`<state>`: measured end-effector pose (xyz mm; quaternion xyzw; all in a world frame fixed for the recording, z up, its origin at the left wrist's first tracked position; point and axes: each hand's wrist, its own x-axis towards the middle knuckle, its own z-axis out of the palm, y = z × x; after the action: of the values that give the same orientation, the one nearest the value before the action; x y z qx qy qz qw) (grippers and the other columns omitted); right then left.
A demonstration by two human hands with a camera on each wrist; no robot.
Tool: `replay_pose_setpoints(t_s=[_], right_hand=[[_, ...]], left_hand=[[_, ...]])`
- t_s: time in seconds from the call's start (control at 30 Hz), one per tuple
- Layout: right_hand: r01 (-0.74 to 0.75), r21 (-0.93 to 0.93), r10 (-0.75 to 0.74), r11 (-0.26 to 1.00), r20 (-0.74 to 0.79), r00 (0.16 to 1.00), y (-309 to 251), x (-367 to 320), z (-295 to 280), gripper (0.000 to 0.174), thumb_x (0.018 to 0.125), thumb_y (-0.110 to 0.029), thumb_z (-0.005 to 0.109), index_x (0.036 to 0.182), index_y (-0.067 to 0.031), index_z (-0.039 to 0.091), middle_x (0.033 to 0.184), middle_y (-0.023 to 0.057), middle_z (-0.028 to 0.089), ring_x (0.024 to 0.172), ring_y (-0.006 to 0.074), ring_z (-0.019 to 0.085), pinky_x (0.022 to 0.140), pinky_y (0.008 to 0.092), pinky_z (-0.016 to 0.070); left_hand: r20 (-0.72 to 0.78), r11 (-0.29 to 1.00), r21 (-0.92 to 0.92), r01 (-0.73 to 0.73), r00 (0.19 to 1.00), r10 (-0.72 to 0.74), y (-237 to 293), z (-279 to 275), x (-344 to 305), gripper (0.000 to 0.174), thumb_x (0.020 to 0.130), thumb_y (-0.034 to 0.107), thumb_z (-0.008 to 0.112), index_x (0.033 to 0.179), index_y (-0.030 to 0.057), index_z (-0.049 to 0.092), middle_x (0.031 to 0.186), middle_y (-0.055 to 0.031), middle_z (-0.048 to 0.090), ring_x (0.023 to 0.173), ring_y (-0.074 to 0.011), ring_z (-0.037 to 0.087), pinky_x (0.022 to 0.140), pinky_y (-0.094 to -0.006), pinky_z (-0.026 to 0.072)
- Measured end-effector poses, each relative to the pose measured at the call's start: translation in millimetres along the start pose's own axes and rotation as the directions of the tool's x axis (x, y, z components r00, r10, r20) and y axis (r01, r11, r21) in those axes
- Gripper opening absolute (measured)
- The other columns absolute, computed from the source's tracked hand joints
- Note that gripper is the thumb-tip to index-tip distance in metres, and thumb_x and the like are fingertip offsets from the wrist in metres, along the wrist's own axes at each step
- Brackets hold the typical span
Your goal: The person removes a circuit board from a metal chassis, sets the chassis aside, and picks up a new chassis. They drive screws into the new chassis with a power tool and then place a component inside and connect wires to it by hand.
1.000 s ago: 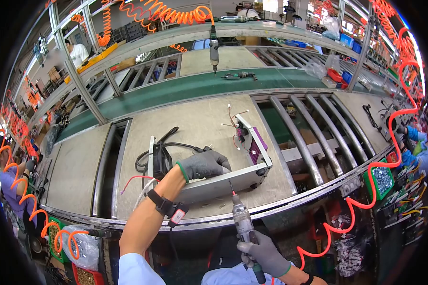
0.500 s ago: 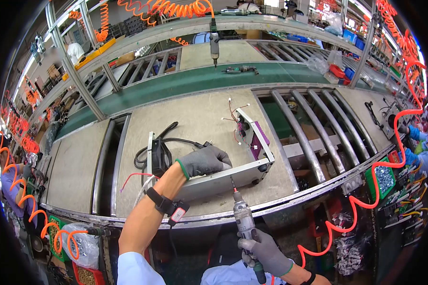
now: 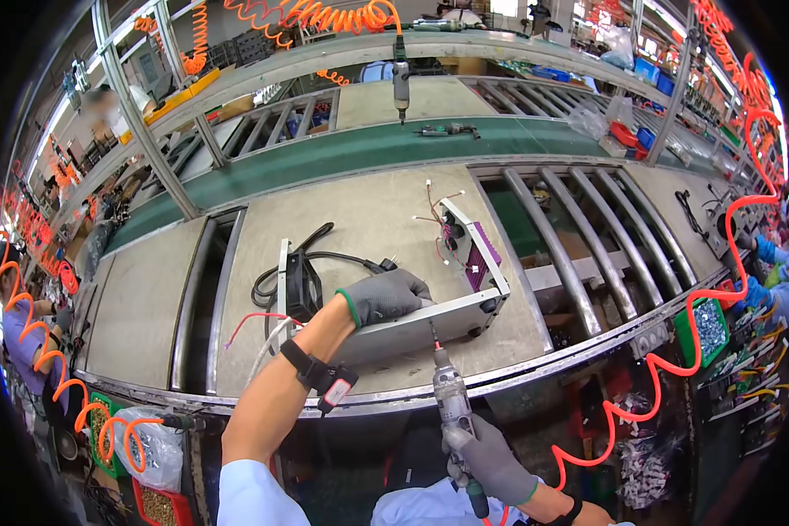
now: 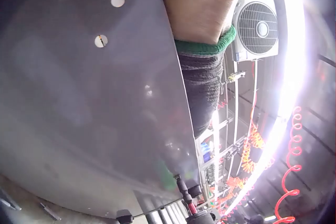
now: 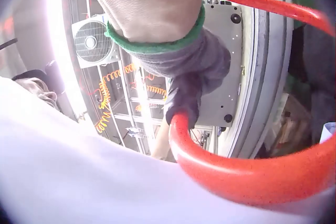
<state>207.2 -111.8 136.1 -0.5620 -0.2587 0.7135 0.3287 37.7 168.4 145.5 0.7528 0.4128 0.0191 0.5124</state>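
The left hand (image 3: 390,298), gloved in grey, grips the top edge of the metal case's near panel (image 3: 465,323), its fingertips hidden behind it. In the left wrist view the glove (image 4: 199,87) passes behind the grey panel (image 4: 94,103). The right hand (image 3: 493,458) holds a power screwdriver (image 3: 451,394), its bit pointing up at the panel's outer face. At the panel, below the left hand, the bit (image 4: 181,182) shows in the left wrist view; whether it touches is unclear. The right glove (image 5: 194,66) partly covers the panel (image 5: 223,29) in the right wrist view.
A black cord (image 3: 316,237) lies behind the case's left side; thin wires (image 3: 434,210) and a purple part (image 3: 482,256) are at its right. Metal rollers (image 3: 552,237) lie farther right. An orange coiled hose (image 3: 605,421) runs by the right arm.
The head view has shifted slightly, so the bench and case appear a little farther right. Both hands keep their holds, and the screwdriver stays at the panel.
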Motion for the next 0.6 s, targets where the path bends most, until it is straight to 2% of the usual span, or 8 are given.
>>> replay_pose_setpoints(t_s=[0.17, 0.23, 0.27, 0.3, 0.4, 0.47, 0.53, 0.6], right_hand=[[0.047, 0.016, -0.048, 0.999, 0.016, 0.999, -3, 2, -5, 0.026, 0.098, -0.026, 0.062, 0.107, -0.0037, 0.052, 0.076, 0.0066, 0.056, 0.05, 0.014, 0.056, 0.044, 0.0297, 0.045], [0.057, -0.08, -0.057, 0.995, 0.008, 0.998, -8, 1, -13, 0.025, 0.097, -0.025, 0.063, 0.108, -0.0043, 0.053, 0.074, 0.006, 0.056, 0.05, 0.0136, 0.056, 0.044, 0.0296, 0.0449], [0.061, -0.128, -0.061, 0.99, 0.005, 0.998, -9, 1, -18, 0.024, 0.097, -0.024, 0.063, 0.108, -0.0046, 0.053, 0.074, 0.0057, 0.057, 0.051, 0.0135, 0.056, 0.043, 0.0296, 0.0449], [0.069, -0.133, -0.073, 0.989, -0.032, 0.997, -6, 4, -22, 0.026, 0.096, -0.024, 0.066, 0.108, -0.0046, 0.054, 0.071, 0.0046, 0.057, 0.051, 0.0125, 0.058, 0.044, 0.0286, 0.046], [0.096, -0.159, -0.103, 0.983, -0.035, 0.994, 0, -2, -43, 0.033, 0.095, -0.029, 0.071, 0.112, -0.0042, 0.057, 0.07, 0.0015, 0.058, 0.053, 0.0085, 0.058, 0.047, 0.0253, 0.0481], [0.089, -0.176, -0.1, 0.98, -0.055, 0.993, 3, -5, -51, 0.033, 0.094, -0.027, 0.072, 0.113, -0.0037, 0.057, 0.072, 0.0013, 0.058, 0.054, 0.008, 0.059, 0.048, 0.0253, 0.0487], [0.08, -0.193, -0.091, 0.978, -0.053, 0.994, 8, -5, -59, 0.033, 0.094, -0.026, 0.071, 0.113, -0.0036, 0.056, 0.073, 0.0011, 0.058, 0.055, 0.0078, 0.059, 0.048, 0.0253, 0.0491], [0.053, -0.199, -0.065, 0.979, -0.055, 0.996, 13, -3, -63, 0.033, 0.094, -0.026, 0.071, 0.113, -0.0034, 0.056, 0.074, 0.0015, 0.058, 0.055, 0.0077, 0.059, 0.048, 0.0256, 0.0495]], left_hand=[[0.005, 0.999, -0.022, -0.031, 0.999, 0.031, -9, 0, 7, 0.024, 0.092, 0.023, 0.07, 0.095, 0.0001, 0.075, 0.081, -0.0007, 0.07, 0.071, -0.0081, 0.057, 0.064, -0.0285, 0.0465], [-0.264, 0.994, 0.083, -0.074, 0.96, 0.093, -2, 9, -3, 0.027, 0.092, 0.025, 0.07, 0.096, -0.0014, 0.074, 0.086, -0.0064, 0.073, 0.073, -0.0123, 0.063, 0.068, -0.0297, 0.0498], [-0.389, 0.987, 0.138, -0.081, 0.912, 0.13, 1, 15, -7, 0.028, 0.092, 0.026, 0.07, 0.097, -0.0021, 0.073, 0.089, -0.0093, 0.074, 0.075, -0.0144, 0.065, 0.07, -0.0303, 0.0515], [-0.636, 0.93, 0.356, -0.086, 0.707, 0.308, 1, 26, -12, 0.027, 0.092, 0.024, 0.071, 0.101, -0.0013, 0.072, 0.095, -0.0155, 0.074, 0.081, -0.0216, 0.071, 0.075, -0.0315, 0.0546], [-0.719, 0.921, 0.286, -0.263, 0.577, 0.388, 34, 56, -75, 0.023, 0.092, 0.021, 0.072, 0.103, 0.0011, 0.071, 0.095, -0.0154, 0.074, 0.083, -0.0234, 0.072, 0.075, -0.0327, 0.0552], [-0.653, 0.908, 0.349, -0.231, 0.635, 0.413, 14, 92, -97, 0.017, 0.09, 0.017, 0.074, 0.102, 0.0052, 0.071, 0.091, -0.0142, 0.072, 0.079, -0.0276, 0.071, 0.071, -0.0362, 0.0551], [-0.617, 0.88, 0.469, -0.068, 0.688, 0.382, -14, 130, -95, 0.014, 0.088, 0.017, 0.075, 0.098, 0.0081, 0.072, 0.088, -0.0138, 0.069, 0.077, -0.032, 0.069, 0.069, -0.0406, 0.0544], [-0.653, 0.893, 0.45, -0.012, 0.677, 0.339, -42, 157, -77, 0.012, 0.088, 0.017, 0.074, 0.098, 0.01, 0.073, 0.088, -0.0131, 0.067, 0.078, -0.0334, 0.068, 0.069, -0.0422, 0.0543]])
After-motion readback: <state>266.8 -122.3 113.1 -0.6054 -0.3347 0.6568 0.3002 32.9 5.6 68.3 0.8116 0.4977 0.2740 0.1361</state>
